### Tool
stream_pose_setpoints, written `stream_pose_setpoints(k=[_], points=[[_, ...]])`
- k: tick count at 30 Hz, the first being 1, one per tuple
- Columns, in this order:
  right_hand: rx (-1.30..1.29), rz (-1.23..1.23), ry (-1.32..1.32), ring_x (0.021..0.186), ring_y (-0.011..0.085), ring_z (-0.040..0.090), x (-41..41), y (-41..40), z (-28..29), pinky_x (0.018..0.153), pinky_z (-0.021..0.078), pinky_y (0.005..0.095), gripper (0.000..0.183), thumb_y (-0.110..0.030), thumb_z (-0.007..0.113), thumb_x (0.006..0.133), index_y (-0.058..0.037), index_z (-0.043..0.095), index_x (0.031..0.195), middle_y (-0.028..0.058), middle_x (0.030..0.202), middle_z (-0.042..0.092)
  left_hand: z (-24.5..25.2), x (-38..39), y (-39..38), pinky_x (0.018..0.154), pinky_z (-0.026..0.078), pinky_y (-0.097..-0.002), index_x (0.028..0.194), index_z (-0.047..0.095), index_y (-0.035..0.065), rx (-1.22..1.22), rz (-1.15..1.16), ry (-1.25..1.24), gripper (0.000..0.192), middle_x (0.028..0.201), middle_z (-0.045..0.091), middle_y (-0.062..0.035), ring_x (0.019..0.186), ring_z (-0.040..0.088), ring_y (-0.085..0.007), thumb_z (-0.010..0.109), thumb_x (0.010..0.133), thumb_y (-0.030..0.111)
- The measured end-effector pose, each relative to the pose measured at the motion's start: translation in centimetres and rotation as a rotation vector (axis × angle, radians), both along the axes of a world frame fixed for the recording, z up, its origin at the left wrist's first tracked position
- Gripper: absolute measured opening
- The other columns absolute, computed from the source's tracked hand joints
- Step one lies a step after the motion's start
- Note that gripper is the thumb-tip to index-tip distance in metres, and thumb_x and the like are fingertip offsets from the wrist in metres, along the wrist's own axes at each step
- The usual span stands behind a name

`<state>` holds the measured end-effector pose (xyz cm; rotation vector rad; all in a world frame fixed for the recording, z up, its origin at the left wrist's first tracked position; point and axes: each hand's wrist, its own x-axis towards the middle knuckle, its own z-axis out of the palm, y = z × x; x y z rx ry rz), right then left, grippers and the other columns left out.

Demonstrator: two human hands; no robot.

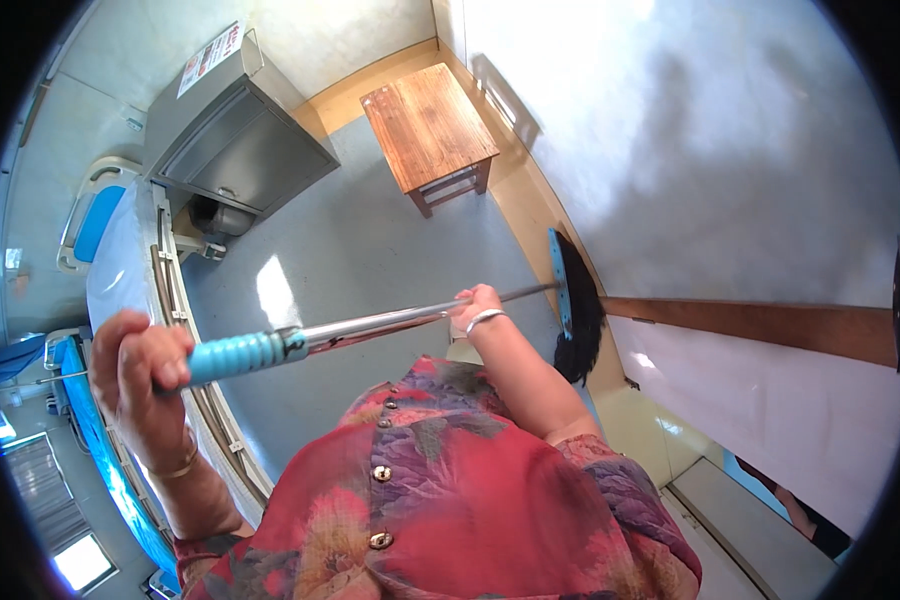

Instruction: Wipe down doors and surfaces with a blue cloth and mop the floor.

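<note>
A long broom spans the view from left to right, tilted across my body. My left hand (139,382) is wrapped around the end of its light-blue ribbed grip (247,356). Farther down, the fingers of my right hand (476,307) close on the shiny metal handle (382,319). The blue broom head (559,283) and its black bristles (585,311) are beside the foot of the wall at the right. Whether the bristles touch the floor or the wall base, I cannot tell.
A wooden stool (429,124) stands ahead near the wall. A metal bedside cabinet (229,150) and a hospital bed (116,247) are at the left. The door (765,382) is at the right; part of another person's arm (795,510) shows beyond it. Grey floor (360,247) lies between.
</note>
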<state>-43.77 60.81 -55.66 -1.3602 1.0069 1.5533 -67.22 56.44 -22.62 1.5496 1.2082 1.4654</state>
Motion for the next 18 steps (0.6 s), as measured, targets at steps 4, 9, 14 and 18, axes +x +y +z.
stream_pose_setpoints(k=[4, 9, 14, 18], points=[[0.116, -0.033, 0.113, 0.045, 0.0132, 0.039, -0.8, 4.3, 1.1, 0.04, 0.0335, 0.0243, 0.007, -0.004, 0.038, 0.072, -0.0082, 0.033, 0.075, 0.0036, 0.06, 0.037, 1.8, 0.6, -1.1, 0.061, 0.039, -0.028, 0.1, 0.05, -0.0002, 0.124, -0.028, 0.125, 0.023, 0.055, 0.041, 0.0019, 0.051, 0.041, -0.0075, 0.043, 0.088, 0.017], [0.168, -0.017, 0.109, 0.046, 0.0138, 0.04, -1.5, 8.5, 2.6, 0.042, 0.039, 0.0248, 0.006, -0.003, 0.039, 0.073, -0.0066, 0.034, 0.076, 0.0047, 0.063, 0.037, 2.2, 1.8, -1.4, 0.055, 0.038, -0.0273, 0.102, 0.048, 0.0003, 0.294, -0.007, 0.288, 0.023, 0.054, 0.04, 0.002, 0.048, 0.04, -0.0066, 0.041, 0.089, 0.018], [0.412, 0.019, 0.075, 0.06, 0.017, 0.044, -1.6, 8.9, 0.7, 0.053, 0.0432, 0.0308, 0.008, -0.009, 0.043, 0.077, -0.0045, 0.038, 0.081, 0.0072, 0.07, 0.04, 2.1, 1.9, 2.5, 0.051, 0.036, -0.0241, 0.099, 0.048, -0.001, 0.293, 0.108, 0.218, 0.022, 0.051, 0.039, 0.0023, 0.044, 0.038, -0.006, 0.04, 0.089, 0.017], [0.498, 0.018, 0.019, 0.072, 0.0212, 0.047, -0.8, 7.8, -0.4, 0.063, 0.0456, 0.0378, 0.015, -0.013, 0.046, 0.079, -0.0024, 0.039, 0.087, 0.0105, 0.08, 0.043, 1.9, 1.5, 6.9, 0.049, 0.035, -0.0225, 0.099, 0.05, -0.0008, 0.205, 0.13, 0.088, 0.021, 0.049, 0.038, 0.003, 0.042, 0.036, -0.0048, 0.042, 0.089, 0.016]])
